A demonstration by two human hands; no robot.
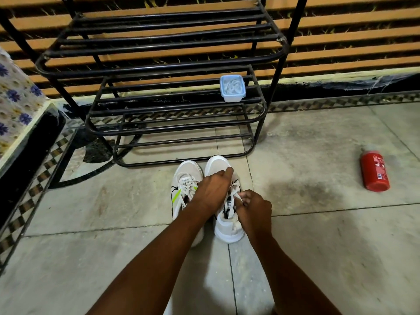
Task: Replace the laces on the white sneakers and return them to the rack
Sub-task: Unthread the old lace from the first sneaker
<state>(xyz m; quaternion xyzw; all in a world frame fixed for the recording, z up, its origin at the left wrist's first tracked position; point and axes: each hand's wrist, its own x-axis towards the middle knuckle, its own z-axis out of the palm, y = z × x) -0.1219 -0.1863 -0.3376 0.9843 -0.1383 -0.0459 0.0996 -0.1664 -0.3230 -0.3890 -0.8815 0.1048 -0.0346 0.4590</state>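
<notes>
While my right hand pinches the lace at the collar of the right sneaker, my left hand curls over the eyelets just ahead — what it holds I cannot tell. The shoe runs lengthwise away from the pinch, toe toward the rack.

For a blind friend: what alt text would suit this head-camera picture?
A left hand and right hand work the laces of one white sneaker, its partner beside it on the floor. Behind, a black rack holds a lidded box; a red bottle lies nearby.
</notes>
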